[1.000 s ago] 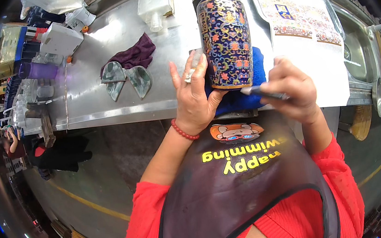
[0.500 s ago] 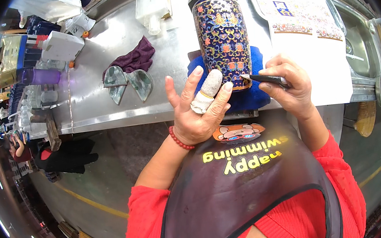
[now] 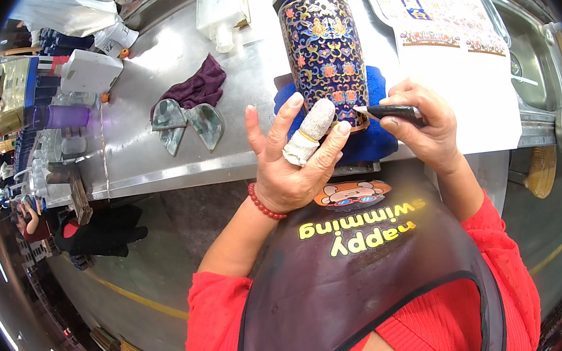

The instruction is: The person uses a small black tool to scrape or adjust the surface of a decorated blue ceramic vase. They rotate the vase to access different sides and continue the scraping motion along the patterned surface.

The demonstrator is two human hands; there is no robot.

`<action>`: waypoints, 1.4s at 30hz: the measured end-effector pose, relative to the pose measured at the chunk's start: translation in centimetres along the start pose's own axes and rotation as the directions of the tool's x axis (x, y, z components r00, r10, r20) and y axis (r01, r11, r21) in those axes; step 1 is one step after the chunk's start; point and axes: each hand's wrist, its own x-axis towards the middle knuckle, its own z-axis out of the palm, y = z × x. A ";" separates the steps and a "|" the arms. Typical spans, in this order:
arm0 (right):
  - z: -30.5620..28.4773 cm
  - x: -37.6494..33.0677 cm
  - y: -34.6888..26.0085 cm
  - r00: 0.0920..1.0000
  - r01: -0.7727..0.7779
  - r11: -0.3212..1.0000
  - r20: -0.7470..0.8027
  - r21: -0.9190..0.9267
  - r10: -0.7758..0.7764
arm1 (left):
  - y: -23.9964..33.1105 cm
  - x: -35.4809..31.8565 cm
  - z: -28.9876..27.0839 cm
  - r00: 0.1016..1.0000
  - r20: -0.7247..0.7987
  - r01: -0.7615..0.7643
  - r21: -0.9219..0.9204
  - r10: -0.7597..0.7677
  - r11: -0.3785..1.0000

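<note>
Since a second ago, our left hand [image 3: 288, 175] has turned, bringing its covered finger fully into view, and our right hand [image 3: 427, 129] has raised its black tool [image 3: 394, 114] from under the base of the patterned bottle [image 3: 324, 54] to the lower right part of its face. We hold the left hand's fingers spread apart with nothing gripped; the pale finger cover [image 3: 316, 120] reaches over the bottle's lower left edge, though we cannot tell whether it touches. Our right hand's fingers and thumb are pinched together on the tool, its tip pointing left and lying over the bottle near its right edge; contact there is too fine for us to judge.

Our bottle lies ahead of both hands and between them, base toward us and neck away, so its long axis runs forward from the hands while the tool comes across it. Of the two, our left hand is nearer, its fingertips overlapping the base in view; our right-hand fingers stand off just beside it, with only the tool spanning the gap.

Farther out, we see a blue cloth [image 3: 367, 147] under the bottle's lower end, on the metal table [image 3: 248, 62]. To the left hand's far left lie mottled grey-green pieces [image 3: 207, 125] and a purple cloth [image 3: 199, 84]; ahead of the right hand spreads a printed white sheet [image 3: 453, 89].
</note>
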 end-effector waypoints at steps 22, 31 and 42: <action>0.1 -0.6 0.5 0.998 -0.056 0.996 -0.032 0.070 0.058 | 0.0 -0.1 -0.7 0.991 0.114 -0.071 0.040 0.066 0.997; 0.2 -0.8 0.7 0.995 -0.088 0.986 -0.034 0.141 0.094 | 0.4 -0.1 0.0 0.989 0.112 -0.092 -0.022 0.094 0.996; -0.1 -1.2 1.0 0.984 -0.168 0.977 -0.036 0.134 0.174 | 0.4 -0.9 0.2 0.997 0.074 -0.005 0.001 0.005 1.000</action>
